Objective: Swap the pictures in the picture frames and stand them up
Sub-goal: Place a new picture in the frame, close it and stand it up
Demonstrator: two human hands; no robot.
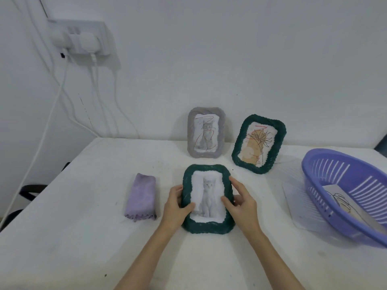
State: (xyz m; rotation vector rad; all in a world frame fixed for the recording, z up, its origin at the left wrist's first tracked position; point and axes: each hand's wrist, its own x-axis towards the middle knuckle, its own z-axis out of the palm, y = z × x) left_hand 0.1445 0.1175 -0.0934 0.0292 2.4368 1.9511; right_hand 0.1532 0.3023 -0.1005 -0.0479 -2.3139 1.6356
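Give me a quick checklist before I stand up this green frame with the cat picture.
1. Left hand grips the near green frame: ok.
2. Right hand grips its other edge: ok.
3. Cat picture fills the opening: ok.
4. Back stand folded out: cannot tell, hidden.
5. Grey frame and far green frame already upright: ok.
6. Bare table left of the grey frame: ok.
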